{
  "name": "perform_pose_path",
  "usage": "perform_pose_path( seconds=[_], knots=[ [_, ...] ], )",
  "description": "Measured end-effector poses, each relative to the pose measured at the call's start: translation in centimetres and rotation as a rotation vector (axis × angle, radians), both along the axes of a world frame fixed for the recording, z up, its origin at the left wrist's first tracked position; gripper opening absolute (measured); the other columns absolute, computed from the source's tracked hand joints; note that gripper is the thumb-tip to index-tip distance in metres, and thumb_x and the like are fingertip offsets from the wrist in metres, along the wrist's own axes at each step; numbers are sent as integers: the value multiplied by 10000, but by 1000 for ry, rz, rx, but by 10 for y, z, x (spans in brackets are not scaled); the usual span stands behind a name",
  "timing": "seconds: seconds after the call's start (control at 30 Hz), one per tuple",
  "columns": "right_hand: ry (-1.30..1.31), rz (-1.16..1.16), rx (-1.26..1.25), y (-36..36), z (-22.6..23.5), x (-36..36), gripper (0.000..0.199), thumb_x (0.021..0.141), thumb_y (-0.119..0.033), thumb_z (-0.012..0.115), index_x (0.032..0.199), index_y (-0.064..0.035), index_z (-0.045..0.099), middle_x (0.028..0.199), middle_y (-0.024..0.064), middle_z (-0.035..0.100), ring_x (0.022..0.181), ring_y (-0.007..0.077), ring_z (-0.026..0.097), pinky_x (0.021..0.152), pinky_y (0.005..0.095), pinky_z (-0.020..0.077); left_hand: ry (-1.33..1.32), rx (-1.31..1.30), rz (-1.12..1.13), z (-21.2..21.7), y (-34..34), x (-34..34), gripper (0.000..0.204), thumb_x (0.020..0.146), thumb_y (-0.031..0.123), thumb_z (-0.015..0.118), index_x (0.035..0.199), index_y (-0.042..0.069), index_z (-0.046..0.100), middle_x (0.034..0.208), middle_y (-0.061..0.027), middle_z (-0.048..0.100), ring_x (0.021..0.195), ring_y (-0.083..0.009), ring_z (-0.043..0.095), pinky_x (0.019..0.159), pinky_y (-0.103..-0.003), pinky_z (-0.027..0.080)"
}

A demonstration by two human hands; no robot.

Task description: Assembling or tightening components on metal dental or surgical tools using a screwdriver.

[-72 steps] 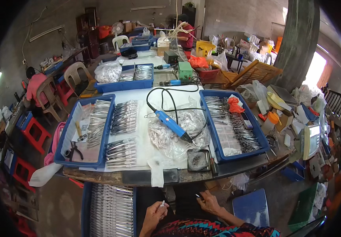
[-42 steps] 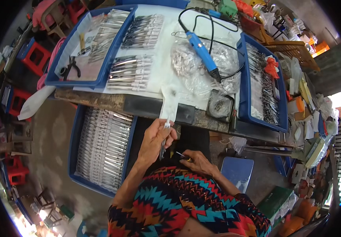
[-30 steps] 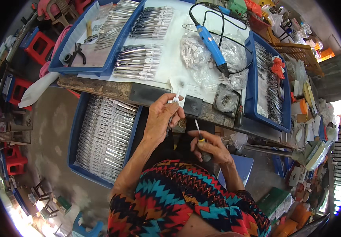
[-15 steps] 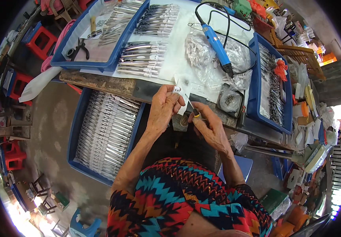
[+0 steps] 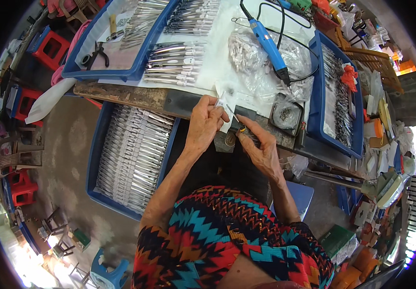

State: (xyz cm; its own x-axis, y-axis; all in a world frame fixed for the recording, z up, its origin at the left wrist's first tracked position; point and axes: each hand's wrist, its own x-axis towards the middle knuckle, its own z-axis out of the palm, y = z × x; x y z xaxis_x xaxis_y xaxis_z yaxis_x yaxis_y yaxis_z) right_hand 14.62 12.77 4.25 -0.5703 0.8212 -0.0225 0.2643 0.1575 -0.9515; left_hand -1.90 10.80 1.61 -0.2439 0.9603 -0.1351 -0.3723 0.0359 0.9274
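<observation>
My left hand (image 5: 202, 126) is closed, pinching a small white plastic part (image 5: 220, 103) at the front edge of the workbench (image 5: 116, 98). A slim tool with a metal shaft and a black-and-yellow handle (image 5: 242, 129) is gripped in my right hand (image 5: 262, 147), its tip pointing at the white part. Whether the tip touches it I cannot tell. Beneath the part lies a white paper strip (image 5: 226, 123). A blue electric screwdriver (image 5: 269, 47) hangs by its cord over plastic bags of white parts (image 5: 244, 62). A small dark tray (image 5: 286, 116) of tiny metal pieces sits right of my hands.
Rows of slim metal pieces with white parts (image 5: 175, 62) lie on the bench beside a blue tray (image 5: 136, 73) with pliers (image 5: 101, 54). Another blue tray (image 5: 319, 130) stands at the right. Below the bench at left is a filled blue crate (image 5: 92, 178). Red stools (image 5: 51, 48) stand farther left.
Both hands have shifted slightly, and the view has moved a little. Each hand keeps its hold on the white part and the tool.
</observation>
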Motion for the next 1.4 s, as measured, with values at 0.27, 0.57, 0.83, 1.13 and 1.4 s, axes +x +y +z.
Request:
perform_pose_path(
  seconds=[0.27, 0.57, 0.83, 1.13, 1.4],
  knots=[
    [-99, -43, -6, 0, 1, 0, 324, 793, -61, 554, 1105, 24, 521, 938, 165, 593, 841, 201, 574, 758, 292, 436, 103, 2, -2, -9, 0, 4, 87, 875, 31, 438, 944, -22, 435, 650, -50, 535, 495, -35, 375, 430, -189, 309],
    [-55, 4, 173, 2, -8, 3, 306, 791, -76, 576, 1074, 32, 534, 957, 179, 601, 828, 235, 596, 742, 304, 451, 333, -10, 15, -14, -2, 6, 77, 866, 31, 448, 933, -6, 445, 645, -59, 547, 556, -89, 480, 502, -246, 393],
    [-86, 17, 317, 4, -11, 5, 319, 771, -58, 581, 1072, 34, 525, 961, 198, 587, 848, 335, 591, 736, 334, 456, 685, 63, 108, -15, -5, 10, 69, 868, 56, 458, 916, 9, 473, 626, -67, 541, 555, -125, 505, 519, -267, 403],
    [-364, 24, 778, -2, -11, 5, 411, 723, -23, 596, 1123, -24, 503, 790, 117, 480, 655, 284, 549, 539, 371, 447, 1051, 136, 135, -12, -4, 17, 80, 863, 64, 456, 922, 20, 425, 663, -213, 531, 627, -410, 538, 528, -432, 410],
    [-348, 65, 834, 1, -23, 4, 427, 702, -13, 601, 1118, -37, 506, 771, 113, 471, 636, 281, 546, 501, 358, 446, 1179, 87, 108, -21, -1, 20, 131, 857, 83, 476, 949, 25, 403, 685, -215, 558, 646, -407, 557, 528, -443, 424]
  ],
)
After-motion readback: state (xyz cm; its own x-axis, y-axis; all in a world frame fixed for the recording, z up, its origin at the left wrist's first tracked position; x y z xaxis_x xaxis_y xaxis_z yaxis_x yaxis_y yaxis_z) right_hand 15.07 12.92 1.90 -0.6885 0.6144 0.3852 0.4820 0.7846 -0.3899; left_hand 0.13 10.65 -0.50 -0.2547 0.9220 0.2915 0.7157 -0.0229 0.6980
